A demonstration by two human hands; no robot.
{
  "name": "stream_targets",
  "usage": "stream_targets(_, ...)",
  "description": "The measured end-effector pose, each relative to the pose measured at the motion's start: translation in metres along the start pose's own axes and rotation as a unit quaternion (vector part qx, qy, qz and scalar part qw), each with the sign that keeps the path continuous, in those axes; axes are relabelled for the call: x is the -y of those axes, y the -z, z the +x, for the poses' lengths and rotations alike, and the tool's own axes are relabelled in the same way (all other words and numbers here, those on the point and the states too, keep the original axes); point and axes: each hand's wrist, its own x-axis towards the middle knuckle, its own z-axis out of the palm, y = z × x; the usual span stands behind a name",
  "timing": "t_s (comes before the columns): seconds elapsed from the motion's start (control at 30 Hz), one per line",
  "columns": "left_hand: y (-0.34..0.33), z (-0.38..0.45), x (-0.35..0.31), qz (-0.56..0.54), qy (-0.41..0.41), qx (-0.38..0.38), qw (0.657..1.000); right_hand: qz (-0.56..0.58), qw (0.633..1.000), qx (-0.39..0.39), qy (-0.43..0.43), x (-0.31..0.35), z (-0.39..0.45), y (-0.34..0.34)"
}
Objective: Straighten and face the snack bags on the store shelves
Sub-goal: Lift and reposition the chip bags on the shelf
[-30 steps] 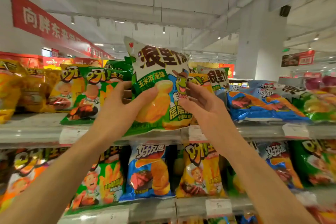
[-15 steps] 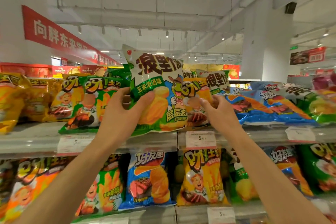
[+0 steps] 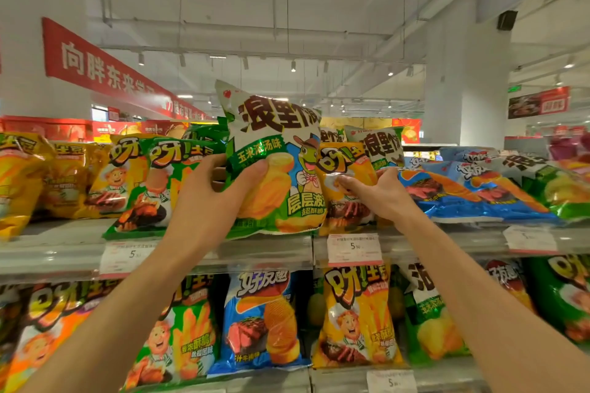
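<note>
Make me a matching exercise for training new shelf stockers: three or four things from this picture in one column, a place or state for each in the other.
Things:
1. white-and-green chip bag
2. orange snack bag
3. blue snack bags
4. blue steak-flavour bag

Place or state:
A. lying flat on the upper shelf
B. upright, gripped by the left hand
C. standing on the lower shelf
D. touched by the right hand

Pairs: 1-B, 2-D, 3-A, 4-C

Turtle bag [image 3: 281, 150] upright on upper shelf [image 3: 223, 252] — potato bag [image 3: 346, 182] just right, steak bags [image 3: 472, 195] flat beyond.
</note>
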Motion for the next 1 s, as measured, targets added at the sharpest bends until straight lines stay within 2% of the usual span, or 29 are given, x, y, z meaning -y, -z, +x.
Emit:
stream_targets(0.17, -0.009, 0.001, -0.005, 0.021, -0.002, -0.009, 1.0, 0.062, 0.998, 0.001, 0.011, -0.004, 0.01, 0.009)
stream_targets(0.3, -0.016, 0.003, -0.009, 0.018, 0.004, -0.016, 1.0, 0.089, 0.994, -0.004, 0.065, -0.001, 0.015, 0.013)
stream_targets(0.5, -0.01, 0.005, -0.016, 0.034, 0.002, -0.027, 0.999, 0.043, 0.982, -0.088, 0.161, 0.013, 0.019, 0.023)
stream_targets(0.73, -0.028, 0.002, -0.029, 0.06, -0.007, -0.026, 0.998, -0.001, 0.971, -0.147, 0.187, 0.006, 0.017, 0.058)
stream_targets(0.87, -0.052, 0.007, -0.032, 0.087, -0.015, -0.025, 0.996, 0.038, 0.975, -0.143, 0.164, -0.018, 0.018, 0.1)
stream_targets(1.0, -0.087, 0.015, -0.037, 0.165, -0.038, -0.015, 0.985, 0.054, 0.979, -0.145, 0.133, -0.047, 0.018, 0.133)
